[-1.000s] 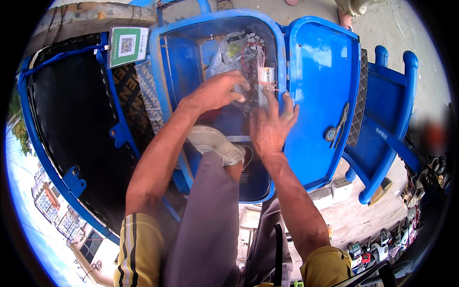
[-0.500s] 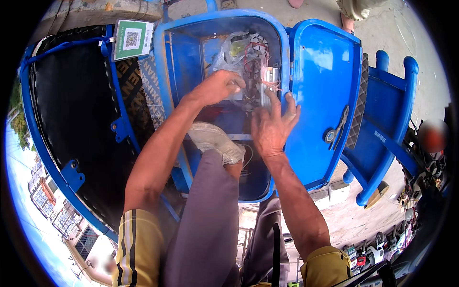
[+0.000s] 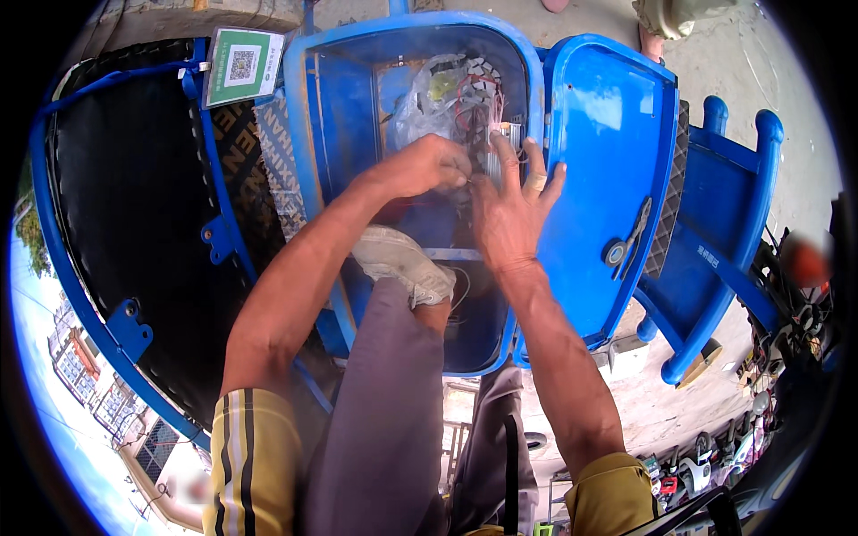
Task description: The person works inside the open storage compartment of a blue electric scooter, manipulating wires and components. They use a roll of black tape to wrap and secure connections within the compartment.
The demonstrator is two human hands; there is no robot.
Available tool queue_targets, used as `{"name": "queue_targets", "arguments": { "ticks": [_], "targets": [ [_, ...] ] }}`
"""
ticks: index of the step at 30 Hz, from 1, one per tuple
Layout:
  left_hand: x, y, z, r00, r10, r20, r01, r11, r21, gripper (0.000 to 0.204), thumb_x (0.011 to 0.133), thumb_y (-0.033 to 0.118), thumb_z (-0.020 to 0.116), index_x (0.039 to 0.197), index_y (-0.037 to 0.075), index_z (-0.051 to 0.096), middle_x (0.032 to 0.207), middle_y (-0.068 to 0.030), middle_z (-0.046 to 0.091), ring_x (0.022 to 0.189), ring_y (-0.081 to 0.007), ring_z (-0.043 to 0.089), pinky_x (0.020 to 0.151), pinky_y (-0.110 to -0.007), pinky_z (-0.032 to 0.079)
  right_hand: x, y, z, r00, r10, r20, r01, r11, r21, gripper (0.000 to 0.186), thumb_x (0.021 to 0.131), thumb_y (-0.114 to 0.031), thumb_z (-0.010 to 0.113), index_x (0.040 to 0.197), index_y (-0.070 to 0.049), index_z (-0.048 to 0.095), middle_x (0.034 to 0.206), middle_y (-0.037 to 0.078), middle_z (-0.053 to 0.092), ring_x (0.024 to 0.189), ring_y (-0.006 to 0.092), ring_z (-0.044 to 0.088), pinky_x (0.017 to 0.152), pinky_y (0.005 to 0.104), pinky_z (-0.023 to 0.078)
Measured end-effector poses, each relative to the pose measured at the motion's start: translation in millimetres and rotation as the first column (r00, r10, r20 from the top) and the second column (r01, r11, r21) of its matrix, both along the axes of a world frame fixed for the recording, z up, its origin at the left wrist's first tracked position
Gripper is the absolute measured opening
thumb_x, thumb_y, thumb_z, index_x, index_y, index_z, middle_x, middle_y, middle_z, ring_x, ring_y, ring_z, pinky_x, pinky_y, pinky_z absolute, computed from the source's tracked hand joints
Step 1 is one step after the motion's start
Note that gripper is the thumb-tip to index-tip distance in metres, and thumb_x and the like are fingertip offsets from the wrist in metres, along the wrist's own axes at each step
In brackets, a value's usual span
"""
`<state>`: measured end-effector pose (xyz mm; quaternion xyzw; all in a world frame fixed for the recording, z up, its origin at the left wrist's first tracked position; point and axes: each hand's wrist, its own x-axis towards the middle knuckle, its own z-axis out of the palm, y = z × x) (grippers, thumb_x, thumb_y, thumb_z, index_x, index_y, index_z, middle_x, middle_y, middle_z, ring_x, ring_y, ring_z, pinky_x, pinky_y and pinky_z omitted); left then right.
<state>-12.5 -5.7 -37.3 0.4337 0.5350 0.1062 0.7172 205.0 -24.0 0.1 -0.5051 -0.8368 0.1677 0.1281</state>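
Note:
Both my hands meet over an open blue metal compartment [image 3: 300,98]. My left hand [image 3: 425,167] has its fingers pinched together; whatever small thing they hold, if any, I cannot make out. Close by, my right hand [image 3: 511,210] has its fingers spread, its index finger against a silver finned metal box [image 3: 509,134]. Its thumb reaches toward my left fingertips, and a pale band circles one finger. Beyond the hands lie thin red and pink wires [image 3: 468,89], white connectors [image 3: 483,70] and a clear plastic bag [image 3: 416,112]. My beige shoe [image 3: 398,259] rests inside the compartment's near part.
To the right, a hinged blue lid [image 3: 594,205] lies open, with pliers [image 3: 642,223] and a black tape roll [image 3: 616,254] on it. A black padded panel [image 3: 134,196] stands left, beside a green payment card [image 3: 244,68]. Another person's foot [image 3: 651,43] shows at the top right.
My left hand has moved right, and its fingers have closed into a pinch beside my right thumb. The right hand has shifted slightly up, fingers still spread.

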Motion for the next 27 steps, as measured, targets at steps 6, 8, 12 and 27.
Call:
{"name": "queue_targets", "arguments": {
  "ticks": [6,8,12,27],
  "targets": [
    [-0.2,-5.0,1.1,0.994,0.106,-0.025,-0.108,0.987,-0.116,0.025,0.111,0.014,0.066,0.129,-0.002,0.075,0.110,-0.0094,0.080,0.096,-0.0192,0.073,0.089,-0.038,0.062,-1.9,0.1,-6.2,0.999,-0.019,0.038,0.019,1.000,0.000,0.012,0.095,-0.020,0.075,0.087,-0.011,0.079,0.162,0.000,0.052,0.158,0.0369,0.036,0.128,0.0797,0.018],
    [-1.2,-0.6,4.6,0.996,0.061,-0.069,-0.069,0.990,-0.124,0.027,0.113,0.017,0.065,0.129,-0.002,0.075,0.111,-0.0103,0.079,0.097,-0.0194,0.074,0.088,-0.039,0.063,-1.6,0.1,-4.5,0.999,-0.013,0.053,0.014,1.000,-0.015,0.012,0.095,-0.020,0.075,0.087,-0.012,0.079,0.162,0.000,0.052,0.158,0.0368,0.036,0.128,0.0795,0.018],
    [-2.7,1.5,9.9,0.996,0.007,-0.086,-0.016,0.995,-0.101,0.029,0.113,0.023,0.066,0.125,-0.002,0.075,0.110,-0.0117,0.079,0.095,-0.0204,0.074,0.086,-0.039,0.062,-2.6,1.1,-4.3,0.998,-0.016,0.053,0.017,1.000,-0.010,0.013,0.096,-0.020,0.074,0.087,-0.011,0.078,0.162,0.000,0.052,0.158,0.0369,0.036,0.128,0.0793,0.018],
    [-0.9,1.3,1.3,0.999,0.048,-0.013,-0.050,0.985,-0.167,0.033,0.115,0.027,0.062,0.128,-0.001,0.074,0.117,-0.0124,0.077,0.101,-0.0241,0.073,0.100,-0.039,0.061,8.0,5.6,10.2,0.997,0.004,-0.072,-0.009,0.998,-0.065,0.007,0.092,-0.012,0.078,0.098,-0.011,0.081,0.155,0.003,0.058,0.155,0.0391,0.040,0.128,0.0720,0.026]
  ]
}}
